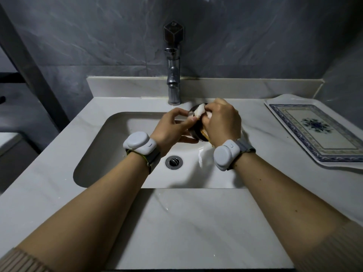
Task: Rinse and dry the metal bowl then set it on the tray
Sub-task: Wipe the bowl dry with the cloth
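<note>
The small metal bowl [197, 132] is held over the sink basin [110, 146], just in front of the faucet. My left hand [172, 126] grips its left rim with thumb and fingers. A white cloth [199, 112] is pinched in my right hand [222, 122], which presses it against the bowl from the right. Both hands hide most of the bowl. At the far right of the counter lies the white tray [290, 101] with a blue patterned border, nothing on it.
A chrome faucet [173, 83] stands behind the basin; no water visibly runs. The drain [174, 162] sits in the basin's middle. Marble counter [176, 222] stretches toward me. Grey wall tiles rise behind. Both wrists wear grey bands.
</note>
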Tool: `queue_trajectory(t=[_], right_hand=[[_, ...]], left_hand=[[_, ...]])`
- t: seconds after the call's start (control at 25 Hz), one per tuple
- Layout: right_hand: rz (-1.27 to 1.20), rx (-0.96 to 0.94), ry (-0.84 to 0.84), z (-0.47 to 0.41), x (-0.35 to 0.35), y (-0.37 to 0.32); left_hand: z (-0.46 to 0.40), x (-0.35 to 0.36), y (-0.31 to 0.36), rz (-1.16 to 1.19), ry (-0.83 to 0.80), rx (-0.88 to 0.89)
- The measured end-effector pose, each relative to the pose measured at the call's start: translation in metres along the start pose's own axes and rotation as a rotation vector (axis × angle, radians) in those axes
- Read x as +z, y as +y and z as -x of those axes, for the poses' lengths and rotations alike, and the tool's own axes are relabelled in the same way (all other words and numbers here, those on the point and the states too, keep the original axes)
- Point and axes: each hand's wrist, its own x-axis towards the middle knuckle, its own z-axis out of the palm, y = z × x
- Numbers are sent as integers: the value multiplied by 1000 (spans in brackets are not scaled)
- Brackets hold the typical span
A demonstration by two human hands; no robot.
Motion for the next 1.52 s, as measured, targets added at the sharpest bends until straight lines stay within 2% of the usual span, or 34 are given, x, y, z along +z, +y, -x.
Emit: queue_trajectory(t=[0.16, 0.32, 0.4, 0.52, 0.64, 0.72, 0.8, 0.92, 1.04, 1.2, 1.32, 1.52], right_hand=[[103, 123, -126, -4, -1, 6], [18, 150, -288, -1, -2, 6], [-57, 156, -293, 0, -5, 7], [-193, 149, -165, -5, -10, 14], [-294, 108, -46, -11, -13, 21], [-360, 81, -38, -13, -14, 25], [-462, 73, -139, -13, -15, 28], [-598, 113, -387, -12, -15, 27], [-509, 57, -466, -9, -11, 26], [-375, -51, -418, -7, -9, 23], [-432, 63, -431, -12, -6, 29], [-612, 256, -409, -16, -4, 45]], left_hand=[[0, 3, -2, -65, 41, 23], [-1, 0, -4, -112, 101, 17], [-3, -2, -4, -163, 153, -15], [-5, -10, -5, -235, 186, -50], [-5, -13, -5, -250, 104, -97], [-3, -10, -4, -234, 20, -113], [-1, -9, -3, -201, -54, -111], [-2, -10, -4, -164, -120, -83], [-2, -12, -6, -172, -143, -53], [-1, -9, -9, -223, -109, -33], [-3, -8, -10, -187, -119, -40], [-5, -10, -11, 8, -77, -132]])
